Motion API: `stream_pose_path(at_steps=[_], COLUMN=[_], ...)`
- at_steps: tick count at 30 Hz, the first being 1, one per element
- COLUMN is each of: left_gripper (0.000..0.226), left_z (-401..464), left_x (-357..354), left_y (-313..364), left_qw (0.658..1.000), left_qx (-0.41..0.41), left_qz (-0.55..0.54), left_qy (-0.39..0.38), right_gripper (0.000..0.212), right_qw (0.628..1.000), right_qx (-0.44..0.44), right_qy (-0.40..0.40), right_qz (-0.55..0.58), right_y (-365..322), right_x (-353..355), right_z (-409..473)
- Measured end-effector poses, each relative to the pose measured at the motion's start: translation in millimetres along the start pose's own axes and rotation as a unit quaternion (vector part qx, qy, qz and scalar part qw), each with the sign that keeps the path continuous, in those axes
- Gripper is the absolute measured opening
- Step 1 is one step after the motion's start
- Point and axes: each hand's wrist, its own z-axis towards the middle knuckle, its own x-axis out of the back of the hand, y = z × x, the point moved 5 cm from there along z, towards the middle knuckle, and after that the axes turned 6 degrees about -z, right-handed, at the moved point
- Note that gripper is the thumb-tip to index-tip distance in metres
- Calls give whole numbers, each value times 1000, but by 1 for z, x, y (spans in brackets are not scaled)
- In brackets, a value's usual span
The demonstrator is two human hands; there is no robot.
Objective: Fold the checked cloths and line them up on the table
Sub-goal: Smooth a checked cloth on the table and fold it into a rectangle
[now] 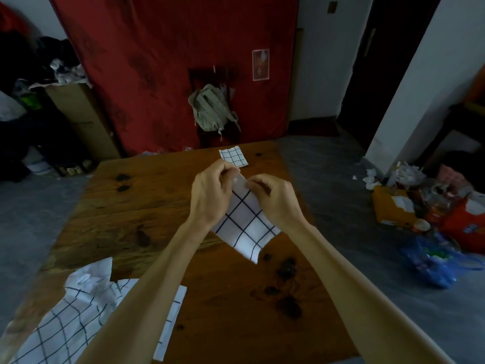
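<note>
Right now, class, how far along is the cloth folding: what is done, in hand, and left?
Done: one folded cloth lies at the table's far edge. In hand: both hands, left and right, pinch a second cloth. Left: a loose pile at the near corner.

Showing as soft matt cloth (246, 227), white with thin black checks; lying on worn brown wooden table (157, 200), grainy, dark-stained, faintly sheened; cardboard box (81, 114) looking dull.

Bare table (147, 206) left of the hands; unfolded cloths (76, 319) crowd the near-left corner
</note>
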Motion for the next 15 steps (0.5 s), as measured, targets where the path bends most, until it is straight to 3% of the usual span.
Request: stream_pose_path(at_steps=[6, 10, 15], left_gripper=[14, 15, 14], left_z=[2, 6, 8], left_x=[7, 9, 12], left_y=[-7, -8, -13], left_qw=[1000, 999, 999], left_qx=[6, 6, 15], left_qz=[20, 30, 41], left_qy=[17, 25, 30], right_gripper=[18, 19, 36], right_qw=[1000, 998, 998], right_qx=[-19, 19, 16], right_qy=[0, 16, -10], right_qz=[-24, -58, -63], right_y=[6, 4, 12], right_x=[-5, -1, 3], right_z=[-7, -6, -10])
